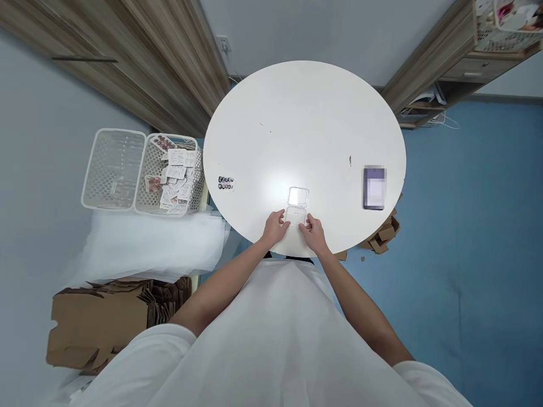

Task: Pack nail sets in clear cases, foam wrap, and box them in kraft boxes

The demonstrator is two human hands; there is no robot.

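Observation:
A small clear plastic case (298, 196) lies opened on the white round table (314, 113), its lid folded back away from me. My left hand (276, 226) holds the near half at its left edge, thumb and fingers drawn together. At the right edge of the same half, my right hand (313, 231) grips it with thumb and fingers. The case looks see-through, with nothing I can make out inside. Two short rows of small dark round pieces (225, 182) lie at the table's left side.
A purple-and-white item (374, 187), partly pixelated, lies at the table's right. Left of the table are a lidded white basket (139, 192) of printed cards, clear plastic sheets (156, 240) and stacked flat cardboard (102, 322). Cardboard pieces (384, 233) sit below the right edge.

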